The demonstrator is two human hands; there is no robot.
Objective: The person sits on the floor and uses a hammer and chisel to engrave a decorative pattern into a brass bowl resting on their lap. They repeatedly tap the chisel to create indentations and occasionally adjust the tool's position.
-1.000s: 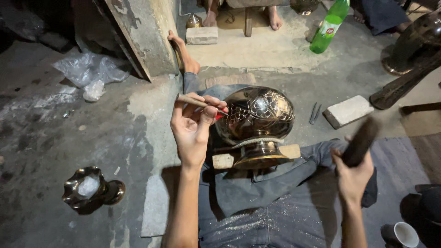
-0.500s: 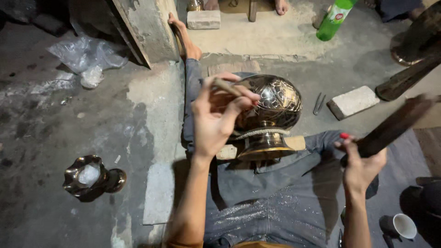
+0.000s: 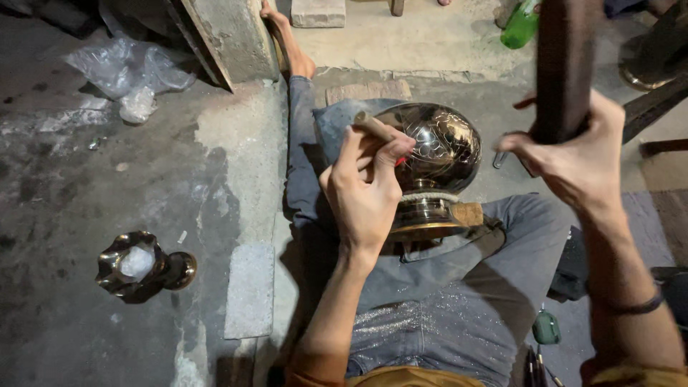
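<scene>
A left hand [image 3: 365,190] pinched a short punch [image 3: 373,126] against a round brass vase [image 3: 441,147] just beyond its fingertips, the vase lying across the person's lap. The right hand [image 3: 573,161], fist closed, raised a dark mallet [image 3: 562,64] above. The polished metal looked rigid, heavy and slippery, best steadied at its narrow neck or base.

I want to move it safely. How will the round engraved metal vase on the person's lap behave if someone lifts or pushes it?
The metal vase looks rigid and probably heavy for its size. Its polished round bowl may be slippery. The wide bowl sits on a narrower foot, lying sideways on the lap, so it would likely roll if the left hand let go.
</scene>
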